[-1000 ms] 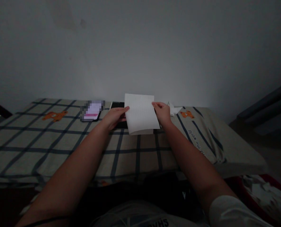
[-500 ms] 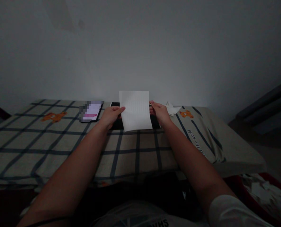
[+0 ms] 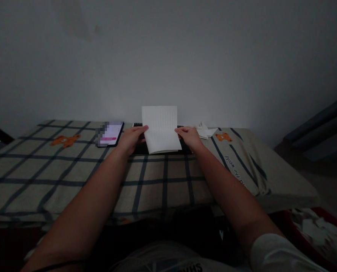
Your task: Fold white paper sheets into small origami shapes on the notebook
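Note:
A white lined sheet of paper (image 3: 162, 129) stands upright between my hands, above a black notebook (image 3: 140, 148) lying on the checked bedsheet (image 3: 72, 170). My left hand (image 3: 133, 138) pinches the sheet's left edge with closed fingers. On the other side my right hand (image 3: 188, 137) grips its right edge the same way. The sheet's lower edge looks folded and rests near the notebook.
A lit phone (image 3: 109, 133) lies left of the notebook. Folded white paper pieces (image 3: 206, 131) sit to the right near an orange bear print (image 3: 224, 136). A bare wall rises just behind. Crumpled paper scraps (image 3: 312, 226) fill a red container at lower right.
The sheet shifted slightly left and away from me, turning squarer and more upright. Both hands moved with it and stayed on its edges.

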The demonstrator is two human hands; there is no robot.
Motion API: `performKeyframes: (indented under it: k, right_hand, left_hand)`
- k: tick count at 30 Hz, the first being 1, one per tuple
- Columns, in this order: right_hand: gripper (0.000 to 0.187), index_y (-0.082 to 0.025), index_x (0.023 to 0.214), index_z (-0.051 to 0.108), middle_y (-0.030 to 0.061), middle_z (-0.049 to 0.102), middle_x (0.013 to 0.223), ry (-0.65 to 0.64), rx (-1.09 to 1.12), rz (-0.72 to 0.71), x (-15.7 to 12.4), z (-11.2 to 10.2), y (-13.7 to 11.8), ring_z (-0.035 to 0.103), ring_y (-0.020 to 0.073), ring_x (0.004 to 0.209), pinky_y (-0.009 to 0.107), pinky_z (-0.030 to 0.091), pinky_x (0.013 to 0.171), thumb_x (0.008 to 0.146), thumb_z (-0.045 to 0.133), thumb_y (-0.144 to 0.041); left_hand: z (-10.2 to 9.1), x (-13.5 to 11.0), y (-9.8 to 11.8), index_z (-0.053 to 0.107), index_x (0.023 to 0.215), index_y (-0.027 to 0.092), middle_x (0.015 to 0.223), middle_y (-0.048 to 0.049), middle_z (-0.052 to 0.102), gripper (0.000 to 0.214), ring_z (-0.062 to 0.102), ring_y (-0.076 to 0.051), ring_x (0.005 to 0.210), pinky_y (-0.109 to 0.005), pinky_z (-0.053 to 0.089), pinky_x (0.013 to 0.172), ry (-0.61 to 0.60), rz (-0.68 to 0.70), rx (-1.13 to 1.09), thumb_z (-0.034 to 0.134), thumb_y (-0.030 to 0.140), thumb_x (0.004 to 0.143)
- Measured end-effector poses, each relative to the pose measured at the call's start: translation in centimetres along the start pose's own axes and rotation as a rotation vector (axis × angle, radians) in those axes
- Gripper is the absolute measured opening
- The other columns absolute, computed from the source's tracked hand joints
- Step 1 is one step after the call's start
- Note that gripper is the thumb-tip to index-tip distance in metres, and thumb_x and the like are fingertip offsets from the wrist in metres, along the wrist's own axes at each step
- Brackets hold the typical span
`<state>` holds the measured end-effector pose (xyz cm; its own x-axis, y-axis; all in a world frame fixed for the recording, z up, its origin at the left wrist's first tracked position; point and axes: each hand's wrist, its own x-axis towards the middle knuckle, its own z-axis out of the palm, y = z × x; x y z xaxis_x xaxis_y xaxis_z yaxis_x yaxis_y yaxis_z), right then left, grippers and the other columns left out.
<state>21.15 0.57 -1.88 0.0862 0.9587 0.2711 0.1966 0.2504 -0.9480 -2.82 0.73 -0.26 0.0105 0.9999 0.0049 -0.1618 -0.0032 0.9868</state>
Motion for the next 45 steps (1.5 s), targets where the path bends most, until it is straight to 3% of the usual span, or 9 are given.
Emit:
performKeyframes:
  k: [5,13,18,22,35,39,45]
  right_hand:
    - [0.024,-0.015,0.075,0.070,0.0030,0.064,0.066,0.022,0.050,-0.005,0.49,-0.22,0.61,0.052,0.0104,0.055,0.026,0.042,0.058,0.069,0.065,-0.037]
    - [0.025,-0.015,0.077,0.070,0.0030,0.064,0.066,0.004,0.050,0.014,0.22,-0.19,0.13,0.051,0.0101,0.054,0.027,0.043,0.058,0.069,0.065,-0.038]
    - [0.025,-0.014,0.079,0.070,0.0038,0.064,0.067,0.064,0.041,0.018,0.14,-0.35,0.09,0.052,0.0103,0.055,0.027,0.042,0.057,0.071,0.064,-0.038]
    - [0.022,-0.016,0.077,0.069,0.0033,0.064,0.067,0.073,0.106,0.022,0.24,-0.31,0.25,0.051,0.0100,0.055,0.027,0.044,0.057,0.070,0.065,-0.036]
    - [0.022,-0.016,0.075,0.069,0.0027,0.065,0.068,-0.150,0.286,0.134,-0.13,-0.44,-0.05,0.055,0.0085,0.058,0.024,0.045,0.060,0.065,0.071,-0.035]
    - [0.022,-0.016,0.076,0.069,0.0025,0.064,0.066,-0.098,0.191,0.074,-0.01,-0.32,0.16,0.053,0.0089,0.057,0.026,0.045,0.061,0.065,0.070,-0.035]
    - [0.023,-0.015,0.074,0.068,0.0012,0.061,0.063,0.012,0.109,0.030,0.27,-0.45,0.24,0.050,0.0089,0.055,0.025,0.043,0.058,0.067,0.067,-0.037]
  left_hand:
    - [0.08,-0.34,0.31,0.067,0.080,0.015,0.088,-0.0076,0.068,0.025,0.062,-0.015,0.078,-0.026,0.050,0.069,-0.098,-0.069,-0.014,0.076,0.031,0.062]
    - [0.10,-0.22,-0.10,0.067,0.075,0.015,0.079,-0.0039,0.067,0.024,0.060,-0.012,0.070,-0.021,0.047,0.061,0.027,0.031,0.052,0.076,0.033,0.061]
    - [0.24,-0.34,0.07,0.068,0.080,0.015,0.088,-0.0073,0.068,0.025,0.062,-0.014,0.076,-0.024,0.051,0.064,-0.080,-0.101,0.018,0.075,0.033,0.064]
    - [0.12,-0.29,-0.10,0.067,0.077,0.014,0.086,-0.0073,0.068,0.024,0.061,-0.013,0.074,-0.022,0.049,0.064,-0.089,-0.086,0.049,0.075,0.032,0.064]
    - [-0.12,0.01,-0.26,0.068,0.073,0.014,0.076,-0.0035,0.067,0.025,0.057,-0.011,0.066,-0.022,0.046,0.062,0.076,0.062,0.098,0.075,0.035,0.061]
    - [-0.07,0.18,-0.35,0.068,0.077,0.015,0.081,-0.0041,0.067,0.026,0.060,-0.013,0.071,-0.023,0.048,0.064,0.077,0.065,0.065,0.074,0.035,0.062]
    - [-0.16,0.15,-0.32,0.069,0.082,0.017,0.091,-0.0074,0.068,0.024,0.061,-0.015,0.078,-0.023,0.049,0.061,-0.057,-0.045,0.063,0.072,0.035,0.066]
